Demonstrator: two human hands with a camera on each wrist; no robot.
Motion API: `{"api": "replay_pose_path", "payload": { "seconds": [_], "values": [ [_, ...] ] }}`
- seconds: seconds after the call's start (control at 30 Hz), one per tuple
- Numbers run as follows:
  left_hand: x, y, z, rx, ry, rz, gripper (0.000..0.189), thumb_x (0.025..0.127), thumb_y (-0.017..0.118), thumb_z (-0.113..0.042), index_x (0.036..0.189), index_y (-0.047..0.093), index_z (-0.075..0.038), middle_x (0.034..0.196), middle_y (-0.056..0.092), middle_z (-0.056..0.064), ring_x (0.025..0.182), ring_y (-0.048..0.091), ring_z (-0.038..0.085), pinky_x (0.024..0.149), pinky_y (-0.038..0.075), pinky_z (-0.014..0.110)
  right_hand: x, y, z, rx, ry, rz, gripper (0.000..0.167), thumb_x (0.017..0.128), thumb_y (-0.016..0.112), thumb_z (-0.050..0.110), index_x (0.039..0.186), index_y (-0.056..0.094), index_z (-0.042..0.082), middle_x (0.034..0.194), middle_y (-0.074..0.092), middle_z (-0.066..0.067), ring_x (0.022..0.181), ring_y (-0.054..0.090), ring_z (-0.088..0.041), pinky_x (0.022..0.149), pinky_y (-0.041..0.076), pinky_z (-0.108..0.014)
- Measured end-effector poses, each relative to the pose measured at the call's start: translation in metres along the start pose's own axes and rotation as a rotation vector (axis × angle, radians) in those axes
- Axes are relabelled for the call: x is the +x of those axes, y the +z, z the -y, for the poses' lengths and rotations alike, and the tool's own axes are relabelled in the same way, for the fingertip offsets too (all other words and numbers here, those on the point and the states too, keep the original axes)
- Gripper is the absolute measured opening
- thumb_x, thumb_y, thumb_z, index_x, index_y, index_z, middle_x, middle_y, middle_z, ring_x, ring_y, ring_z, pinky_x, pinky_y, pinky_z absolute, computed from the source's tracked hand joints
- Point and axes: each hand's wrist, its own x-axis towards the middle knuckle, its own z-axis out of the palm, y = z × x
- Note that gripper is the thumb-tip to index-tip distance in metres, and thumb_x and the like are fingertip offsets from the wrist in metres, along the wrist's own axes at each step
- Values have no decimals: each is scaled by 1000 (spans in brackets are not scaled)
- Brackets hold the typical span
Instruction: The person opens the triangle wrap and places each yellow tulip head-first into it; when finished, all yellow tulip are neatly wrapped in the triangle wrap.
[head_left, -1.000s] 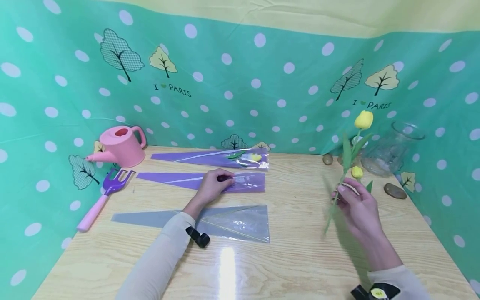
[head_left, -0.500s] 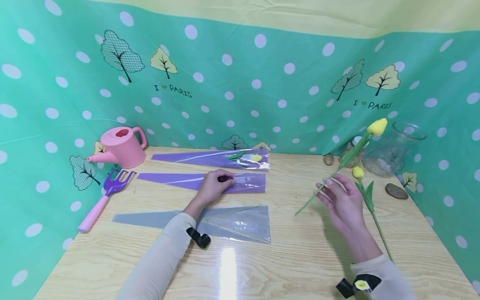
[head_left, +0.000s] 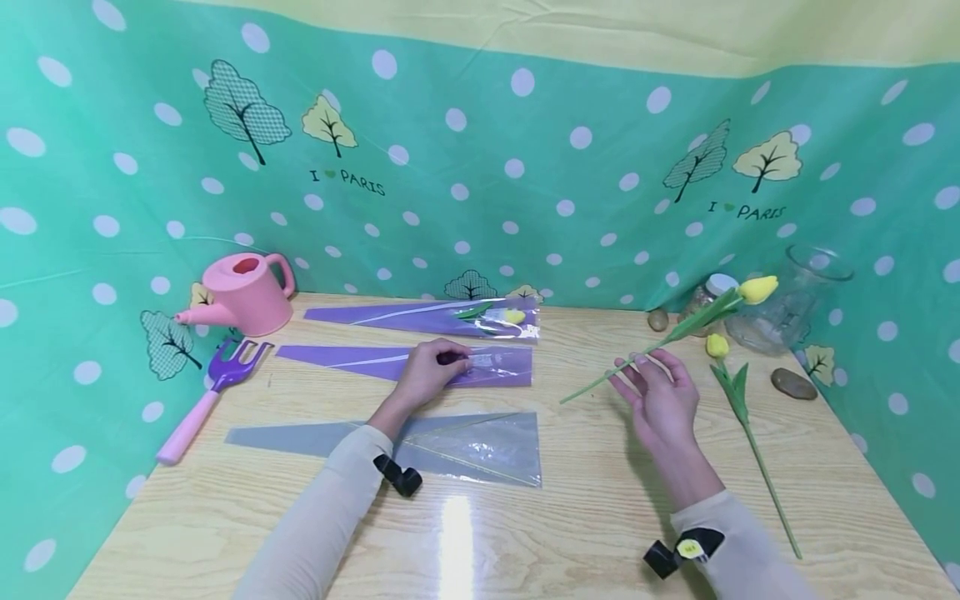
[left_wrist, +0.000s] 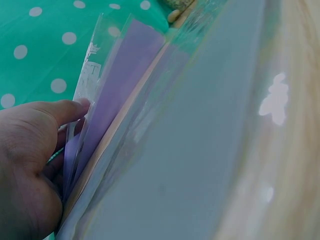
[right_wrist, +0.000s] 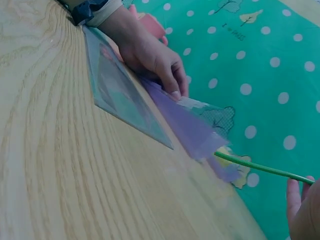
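Note:
My left hand (head_left: 429, 372) pinches the clear front layer of the middle purple flower sleeve (head_left: 360, 357). In the left wrist view that clear film (left_wrist: 89, 80) stands lifted off the purple backing (left_wrist: 117, 82), between thumb and fingers. My right hand (head_left: 666, 408) holds a yellow tulip (head_left: 697, 319) by its green stem, above the table. The stem's bare end points left toward the sleeve's wide mouth, with a gap between in the head view. In the right wrist view, the stem (right_wrist: 265, 167) overlaps the purple sleeves. Behind lies another purple sleeve (head_left: 390, 315) with a tulip inside.
A grey sleeve (head_left: 465, 450) lies in front. Another yellow tulip (head_left: 761, 454) lies on the right. Along the back right are a glass vase (head_left: 772, 325), a lidded jar (head_left: 708, 296) and stones (head_left: 793, 383). A pink watering can (head_left: 243, 292) and a hand fork (head_left: 198, 408) are left.
My right hand has moved left with the tulip, which has tilted from nearly upright to a low slant, its stem end leftward. My left hand keeps its pinch in place.

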Motion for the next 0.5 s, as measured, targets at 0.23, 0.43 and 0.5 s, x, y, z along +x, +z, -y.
{"api": "replay_pose_path", "payload": {
  "seconds": [0.23, 0.43, 0.5],
  "values": [
    [0, 1, -1, 2, 5, 0, 18, 91, 80, -19, 109, 79, -16, 112, 77, 5, 114, 68, 25, 104, 54, 45, 15, 9, -15, 46, -46, -92, 24, 100, 63, 0, 116, 49, 12, 100, 62, -6, 96, 71, -24, 92, 63, -43],
    [0, 1, -2, -5, 11, -1, 17, 91, 80, -19, 108, 80, -16, 112, 77, 5, 114, 69, 25, 105, 54, 45, 30, 24, -24, 116, -84, -197, 25, 98, 64, -3, 109, 49, 14, 93, 62, -6, 101, 71, -28, 95, 62, -47],
    [0, 1, -2, -8, 12, -5, 17, 91, 80, -19, 107, 80, -15, 111, 77, 5, 113, 69, 25, 105, 54, 45, 33, 30, -29, 122, -80, -215, 25, 98, 63, -3, 110, 50, 14, 97, 62, -7, 107, 70, -31, 98, 60, -49]
  ]
}}
